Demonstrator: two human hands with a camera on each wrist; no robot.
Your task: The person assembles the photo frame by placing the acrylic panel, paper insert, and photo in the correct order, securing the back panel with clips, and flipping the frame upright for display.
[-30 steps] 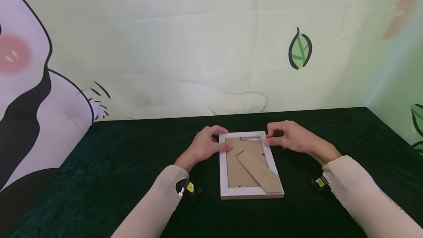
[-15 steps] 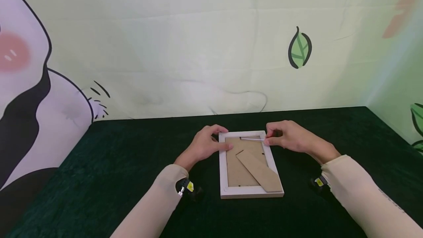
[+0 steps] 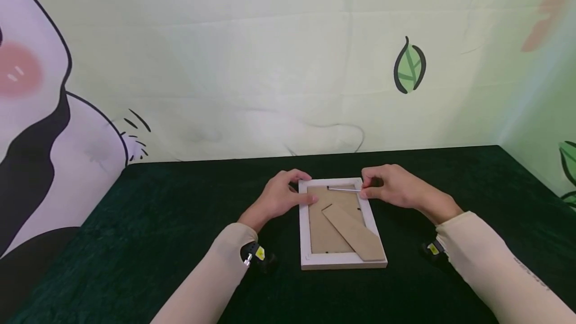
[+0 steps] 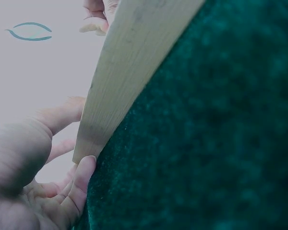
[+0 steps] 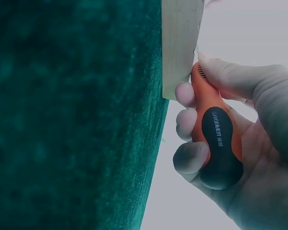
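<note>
A printed backdrop [image 3: 252, 64] with a cartoon figure and a green leaf [image 3: 409, 66] rises behind a dark green velvet-covered surface [image 3: 135, 244]. At the middle of the surface a white picture frame [image 3: 304, 234] lies face down, its long axis running away from the person, with the brown backing board [image 3: 321, 234] uppermost and the easel stand [image 3: 353, 234] folded at a slant across it.

Both sleeved arms reach to the frame's far end. The left hand [image 3: 278, 198] rests against the far left corner, fingers curled over the outer edge and thumb on the backing, steadying the frame. The right hand [image 3: 392, 187], at the far right corner, has its grip closed round the orange and black handle of a small screwdriver [image 5: 216, 139], as the right wrist view shows plainly.

The screwdriver's thin metal shaft [image 3: 344, 190] points leftward from the right hand, lying across the frame's short axis, just inside the top rail. Its tip sits near the middle of that rail. What it touches there is too small to make out. The right hand is the one working at that spot.
</note>
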